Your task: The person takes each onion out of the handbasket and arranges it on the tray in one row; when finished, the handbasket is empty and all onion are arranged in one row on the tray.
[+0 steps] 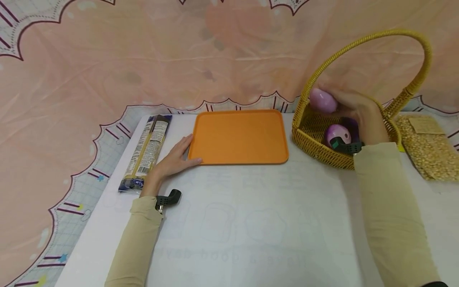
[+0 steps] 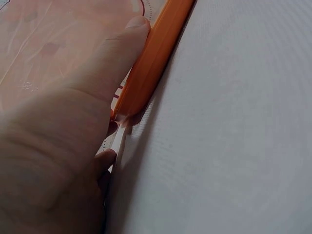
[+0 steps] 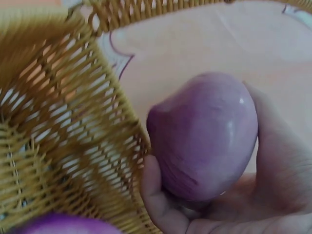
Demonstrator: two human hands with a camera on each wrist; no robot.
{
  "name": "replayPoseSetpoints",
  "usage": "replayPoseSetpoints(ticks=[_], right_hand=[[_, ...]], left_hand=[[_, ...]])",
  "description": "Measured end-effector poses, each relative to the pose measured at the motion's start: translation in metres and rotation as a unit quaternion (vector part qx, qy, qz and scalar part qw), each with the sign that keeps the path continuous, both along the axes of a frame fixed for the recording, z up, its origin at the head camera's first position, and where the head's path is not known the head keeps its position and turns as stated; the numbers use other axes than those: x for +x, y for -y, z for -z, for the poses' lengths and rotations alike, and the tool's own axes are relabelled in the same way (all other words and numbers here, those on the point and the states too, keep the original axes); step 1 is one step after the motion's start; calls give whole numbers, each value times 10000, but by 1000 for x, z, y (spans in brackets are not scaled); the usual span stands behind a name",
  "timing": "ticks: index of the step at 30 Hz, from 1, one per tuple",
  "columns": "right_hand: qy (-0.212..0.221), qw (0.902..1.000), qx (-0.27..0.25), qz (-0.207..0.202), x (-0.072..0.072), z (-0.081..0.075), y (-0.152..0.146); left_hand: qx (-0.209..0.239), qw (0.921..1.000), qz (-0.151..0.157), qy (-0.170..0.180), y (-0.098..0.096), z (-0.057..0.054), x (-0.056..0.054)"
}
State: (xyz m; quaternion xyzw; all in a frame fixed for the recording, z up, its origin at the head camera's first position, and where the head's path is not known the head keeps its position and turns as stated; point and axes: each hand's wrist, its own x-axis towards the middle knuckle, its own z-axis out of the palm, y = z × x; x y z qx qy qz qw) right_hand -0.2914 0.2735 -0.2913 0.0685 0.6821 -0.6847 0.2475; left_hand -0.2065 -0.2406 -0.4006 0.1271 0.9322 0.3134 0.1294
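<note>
Purple and glossy, an onion-shaped object [image 1: 323,100] was gripped by the right hand [image 1: 358,107] near the yellow wicker basket [image 1: 312,147], seemingly mid-transfer and next needing clearance from its handle [image 1: 398,32], while the left hand [image 1: 173,161], fingers extended, touched the orange rectangular tray [image 1: 238,137] left of the basket.

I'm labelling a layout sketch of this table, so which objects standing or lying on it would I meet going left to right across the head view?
Long printed packet → orange tray → wicker basket → bag of yellowish kernels.
</note>
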Motion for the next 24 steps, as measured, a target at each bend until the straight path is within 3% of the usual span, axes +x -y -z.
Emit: replayPoseSetpoints(ticks=[3,5,13,17,19,21,24], right_hand=[[102,9970,-746,156,2,-3,4],[72,9961,-858,169,3,-3,6],[-399,9960,-568,562,4,-4,10],[-847,9940,-355,603,9,-4,10],[-1126,9924,-54,496,12,-3,10],[-1426,9877,595,249,14,-2,10],[-1856,9687,1634,-211,18,0,11]], left_hand=[[-7,10000,-1,16,0,0,0],[-20,10000,16,-4,0,-1,1],[-45,10000,72,-36,-1,-3,1],[-98,9999,83,-85,-1,-5,0],[-108,9999,82,-98,-1,-5,0],[-85,9999,75,-79,-1,-4,0],[-43,10000,55,-23,0,-3,1]])
